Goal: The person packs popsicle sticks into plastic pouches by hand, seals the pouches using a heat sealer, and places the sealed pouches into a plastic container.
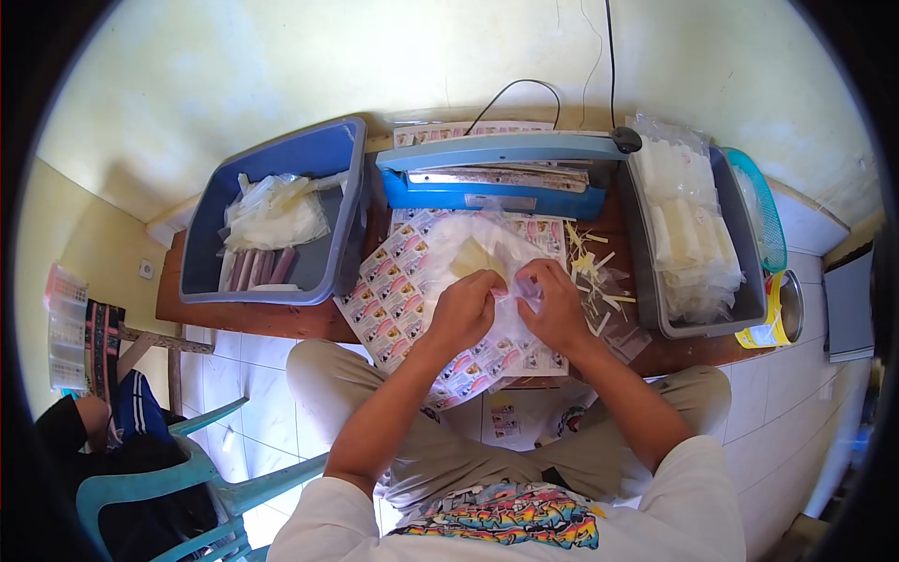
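Observation:
My left hand [466,307] and my right hand [552,304] meet over the middle of the table, fingers bent in a pinch. Between them is a thin clear plastic bag [531,288], its edge gripped from both sides. Just beyond my left fingertips lies a pale yellow flat piece [476,257], partly covered by the hand. Under it is a white plastic sheet or stack of bags [445,245], resting on printed label sheets [393,272]. Behind my hands stands a blue bag sealer [496,192] with its long arm.
At left, a blue-grey tub [323,272] holds clear packets and purplish sticks. Another grey tub [660,314], filled with pale packets, stands at right beside a yellow tin [773,318]. Yellow strips [585,267] are scattered right of the labels. A green chair [201,468] and a seated person are at lower left.

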{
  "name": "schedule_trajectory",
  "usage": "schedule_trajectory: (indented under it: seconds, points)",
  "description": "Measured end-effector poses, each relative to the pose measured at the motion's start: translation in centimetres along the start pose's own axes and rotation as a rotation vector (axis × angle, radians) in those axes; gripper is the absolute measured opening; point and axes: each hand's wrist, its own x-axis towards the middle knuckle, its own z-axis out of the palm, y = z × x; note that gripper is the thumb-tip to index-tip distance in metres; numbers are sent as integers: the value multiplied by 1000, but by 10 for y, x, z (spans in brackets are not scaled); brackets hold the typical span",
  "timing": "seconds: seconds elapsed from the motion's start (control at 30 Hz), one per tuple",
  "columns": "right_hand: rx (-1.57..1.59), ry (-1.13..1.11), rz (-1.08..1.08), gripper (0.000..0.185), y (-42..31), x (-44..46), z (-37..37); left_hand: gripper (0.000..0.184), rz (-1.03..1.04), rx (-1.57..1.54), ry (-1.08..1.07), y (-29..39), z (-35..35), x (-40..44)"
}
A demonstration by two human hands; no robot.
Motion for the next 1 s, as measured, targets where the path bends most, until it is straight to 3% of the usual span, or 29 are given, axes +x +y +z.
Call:
schedule_trajectory:
  seconds: [0.17, 0.23, 0.27, 0.33, 0.5, 0.6, 0.7, 0.77, 0.97, 1.0]
  points:
    - [22, -101, -26, 40, 8, -5, 1, 24, -177, 193, 115, 5, -8, 0]
    - [28, -104, -16, 40, 11, -5, 2, 45, -164, 412, 153, 5, -9, -4]
    - [36, -106, -9, 40, 11, -6, 3, 45, -168, 409, 149, 2, -7, -6]
    - [18, -125, -55, 41, 8, -5, -1, 63, -105, 415, 87, -7, -3, -8]
    - [-57, -167, -169, 41, 3, -3, -5, 65, -76, 318, 26, -14, -7, -8]
    - [-111, -108, -113, 51, 1, -5, -4, 65, -84, 332, -26, -13, -8, -9]
    - [85, -114, 145, 69, -5, 8, -13, 67, -81, 341, -70, -13, -10, -8]
    - [-61, -312, 143, 83, 6, 15, -22, 68, -83, 331, -96, -11, -9, -7]
    - [-175, -273, 67, 68, 16, 13, -14, 79, -61, 285, -77, -5, -17, -5]
    - [-175, -274, 67, 68, 14, 13, -13, 82, -137, 243, -64, -3, -19, -5]
